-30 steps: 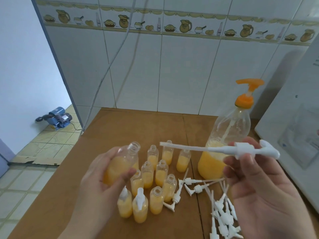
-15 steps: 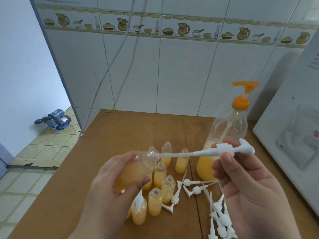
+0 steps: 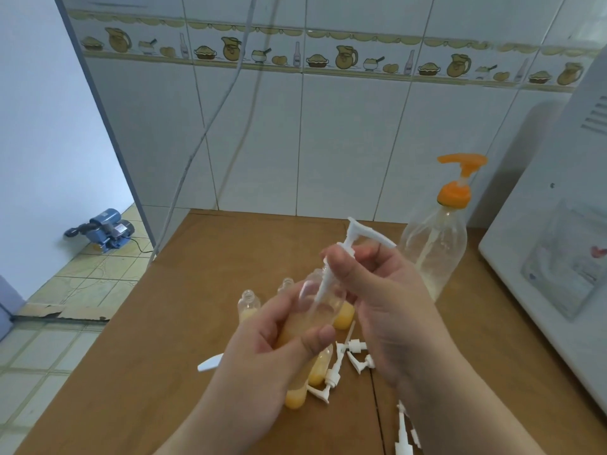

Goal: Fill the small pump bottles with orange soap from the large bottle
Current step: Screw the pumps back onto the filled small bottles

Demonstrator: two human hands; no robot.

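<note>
Left hand (image 3: 269, 349) grips a part-filled small bottle (image 3: 315, 313), tilted, above the table (image 3: 197, 290); right hand (image 3: 377, 290) pinches a white pump (image 3: 348, 247), tube already in the neck. Best to slide it straight down, seat the collar squarely, then twist. Large bottle (image 3: 433, 254) stands just right.

Two bare forearms enter from the bottom edge, each ending in a bare hand: left hand (image 3: 279, 349), right hand (image 3: 391, 310). No sleeve or cuff reaches into view on either arm. Fingers (image 3: 317, 338) bare, nails short and unpainted. The rest of the body is out of view.
</note>
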